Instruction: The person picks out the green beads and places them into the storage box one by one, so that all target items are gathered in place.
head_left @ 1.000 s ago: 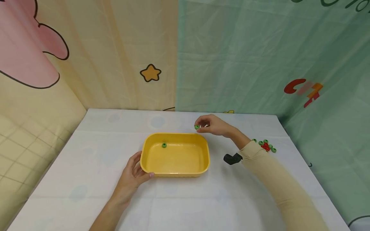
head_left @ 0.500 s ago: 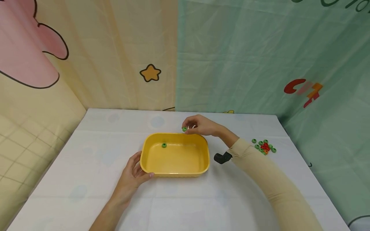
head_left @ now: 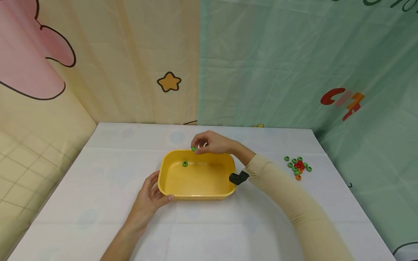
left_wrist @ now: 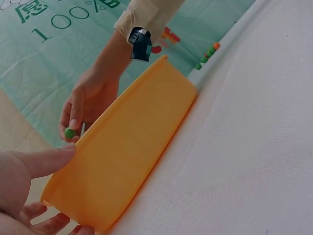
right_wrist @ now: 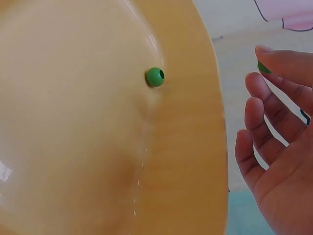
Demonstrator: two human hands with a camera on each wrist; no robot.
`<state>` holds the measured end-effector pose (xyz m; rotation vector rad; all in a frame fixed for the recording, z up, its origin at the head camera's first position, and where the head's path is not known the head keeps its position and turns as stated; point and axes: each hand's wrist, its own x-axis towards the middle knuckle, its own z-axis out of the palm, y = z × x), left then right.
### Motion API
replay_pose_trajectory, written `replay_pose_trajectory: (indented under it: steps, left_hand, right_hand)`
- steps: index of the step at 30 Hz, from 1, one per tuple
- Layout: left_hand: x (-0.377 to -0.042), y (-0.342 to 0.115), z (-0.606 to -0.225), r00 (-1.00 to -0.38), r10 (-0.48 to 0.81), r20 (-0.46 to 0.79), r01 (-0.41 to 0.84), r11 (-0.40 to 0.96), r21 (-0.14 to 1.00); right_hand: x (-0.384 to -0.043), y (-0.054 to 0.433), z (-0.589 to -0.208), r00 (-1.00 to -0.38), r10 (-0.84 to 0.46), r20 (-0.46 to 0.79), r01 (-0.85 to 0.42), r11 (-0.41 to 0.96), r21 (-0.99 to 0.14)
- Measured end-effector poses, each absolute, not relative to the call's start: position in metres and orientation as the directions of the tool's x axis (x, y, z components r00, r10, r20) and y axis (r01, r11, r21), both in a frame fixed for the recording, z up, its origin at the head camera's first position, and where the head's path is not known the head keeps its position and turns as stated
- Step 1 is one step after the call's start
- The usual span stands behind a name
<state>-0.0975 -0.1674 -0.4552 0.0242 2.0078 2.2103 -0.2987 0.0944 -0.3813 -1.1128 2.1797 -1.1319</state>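
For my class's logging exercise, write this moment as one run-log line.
right hand: pinches green bead; left hand: grips yellow tray; inside: second green bead

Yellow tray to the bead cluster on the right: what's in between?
In the head view, the beige sleeve cuts across the gap between the yellow tray and the bead cluster; the black wrist device overlaps the tray's right rim.

The left hand [left_wrist: 12,183] grips the left end of a yellow tray [left_wrist: 127,152]; on its far side the right hand [left_wrist: 92,98] pinches a green bead [left_wrist: 69,133], and green and orange beads [left_wrist: 204,59] lie farther right
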Motion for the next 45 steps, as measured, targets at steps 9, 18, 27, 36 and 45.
replay_pose_trajectory:
  steps: [9,18,27,36,45]
  left_hand:
    - [-0.098,-0.168,-0.455,-0.988,0.129,-0.089,-0.101,-0.091,0.991]
    - [-0.098,-0.169,-0.456,-0.987,0.137,-0.083,-0.097,-0.097,0.991]
    - [-0.098,-0.170,-0.457,-0.987,0.142,-0.073,-0.088,-0.105,0.991]
    - [-0.099,-0.168,-0.456,-0.987,0.126,-0.096,-0.108,-0.093,0.990]
    - [-0.099,-0.168,-0.457,-0.988,0.126,-0.088,-0.101,-0.100,0.990]
  right_hand:
    - [-0.301,0.072,-0.383,-0.539,-0.842,-0.007,-0.485,0.318,-0.815]
    - [-0.303,0.050,-0.383,-0.516,-0.856,0.002,-0.509,0.305,-0.805]
    - [-0.305,0.041,-0.383,-0.527,-0.850,-0.019,-0.500,0.328,-0.802]
    - [-0.301,0.045,-0.377,-0.525,-0.850,-0.037,-0.493,0.340,-0.801]
    - [-0.300,0.058,-0.376,-0.550,-0.834,-0.048,-0.487,0.367,-0.792]
